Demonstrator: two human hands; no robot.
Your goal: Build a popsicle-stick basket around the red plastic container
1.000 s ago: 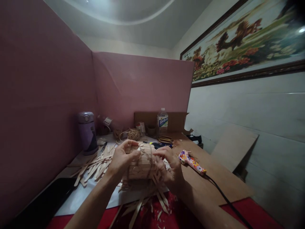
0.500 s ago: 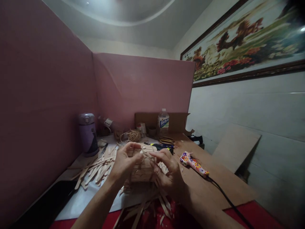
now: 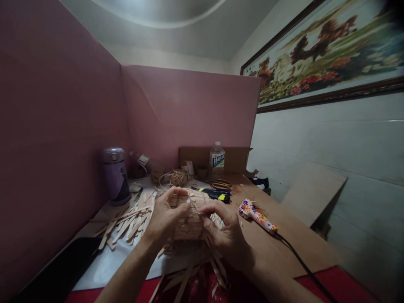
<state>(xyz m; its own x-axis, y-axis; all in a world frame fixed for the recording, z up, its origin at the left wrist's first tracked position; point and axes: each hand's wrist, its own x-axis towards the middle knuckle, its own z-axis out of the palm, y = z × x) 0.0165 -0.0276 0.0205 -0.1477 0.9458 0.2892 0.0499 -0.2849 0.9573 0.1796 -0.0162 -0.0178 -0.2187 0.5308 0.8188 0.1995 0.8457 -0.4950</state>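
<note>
In the middle of the head view stands a small box-like piece built of wooden craft sticks [image 3: 188, 232]. My left hand [image 3: 166, 214] grips its left side, with the thumb and fingers closed on the upper part. At the top right, my right hand [image 3: 224, 227] is closed in a pinch, thumb against forefinger. A small pale wood sliver [image 3: 195, 208] shows at those fingertips, touching or very near the piece's top. The right hand's other fingers are curled and partly hidden.
Loose craft sticks [image 3: 134, 223] lie on the left. A flowered glue gun [image 3: 258, 216] with a black cord rests on the right. Behind are a utility knife [image 3: 216, 194], scissors [image 3: 221, 184], twine [image 3: 177, 177], a bottle [image 3: 217, 162] and a purple flask [image 3: 116, 176].
My right fingers have shifted slightly at the top of the craft-stick piece, the forefinger now more bent. The left hand keeps its hold. The view has tilted a little.
</note>
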